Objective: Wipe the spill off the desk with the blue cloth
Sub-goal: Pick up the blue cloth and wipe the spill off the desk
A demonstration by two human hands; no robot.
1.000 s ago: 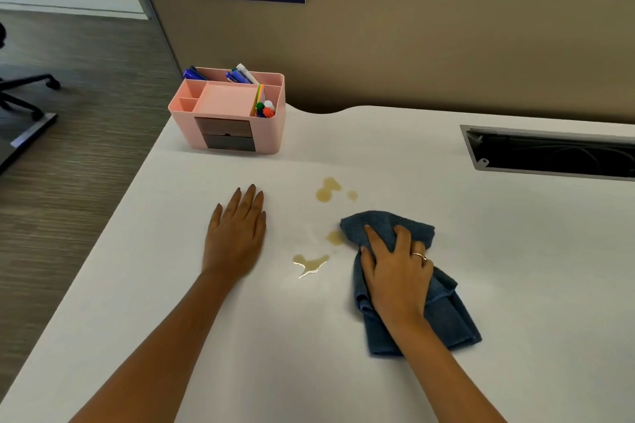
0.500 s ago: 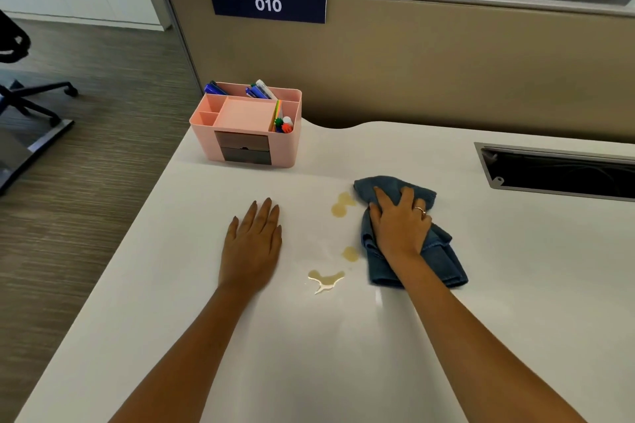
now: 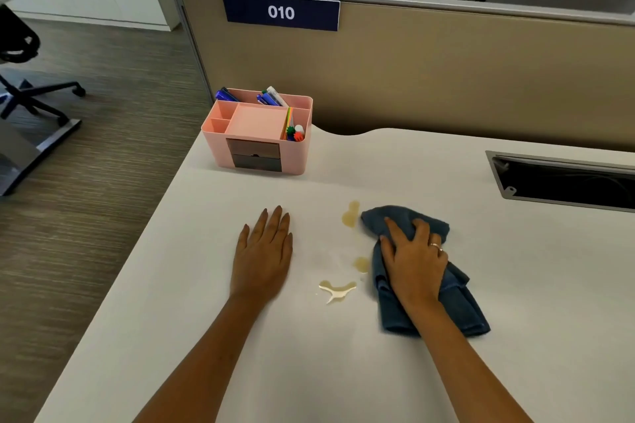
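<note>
crumpled dark blue cloth (image 3: pixel 457 306) lies bunched on the white desk (image 3: pixel 343 371), just right of three yellowish spill puddles (image 3: pixel 338 290), nearly touching the top one

The right hand (image 3: pixel 414 266) presses the blue cloth (image 3: pixel 457 306) onto the desk (image 3: pixel 343 371), just right of the spill (image 3: pixel 350 215); the left hand (image 3: pixel 263 256) lies flat near the desk's left edge.
</note>
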